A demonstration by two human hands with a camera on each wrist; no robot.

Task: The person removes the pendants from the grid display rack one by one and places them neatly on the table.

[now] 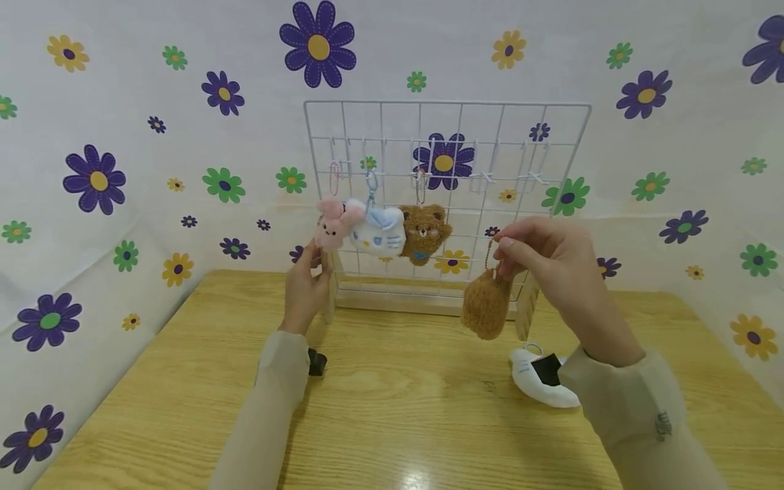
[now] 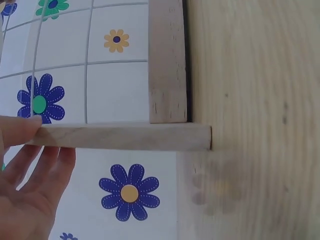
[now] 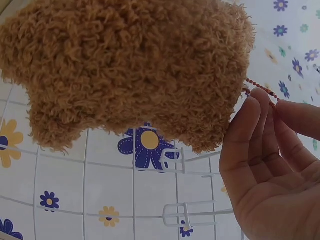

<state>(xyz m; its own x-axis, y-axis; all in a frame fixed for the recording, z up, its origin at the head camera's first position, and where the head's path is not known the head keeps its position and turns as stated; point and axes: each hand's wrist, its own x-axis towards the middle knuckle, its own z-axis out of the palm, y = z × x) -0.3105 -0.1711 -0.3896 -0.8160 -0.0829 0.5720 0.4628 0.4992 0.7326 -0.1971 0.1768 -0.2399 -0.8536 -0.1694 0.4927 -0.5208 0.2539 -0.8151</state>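
Note:
My left hand grips the left wooden upright of a white wire grid rack, thumb on one side and fingers on the other. In the head view my right hand is in front of the rack's right side. It pinches the ball chain of a curly brown plush keychain, which hangs below the fingertips. The plush fills much of the right wrist view. A pink plush, a white cat-face plush with a blue bow and a brown bear plush hang on the rack.
Bare hooks stick out from the grid's right half. On the wooden table, a white plush with a black patch lies by my right sleeve. A small black object sits beside my left sleeve. Flower-patterned cloth stands behind.

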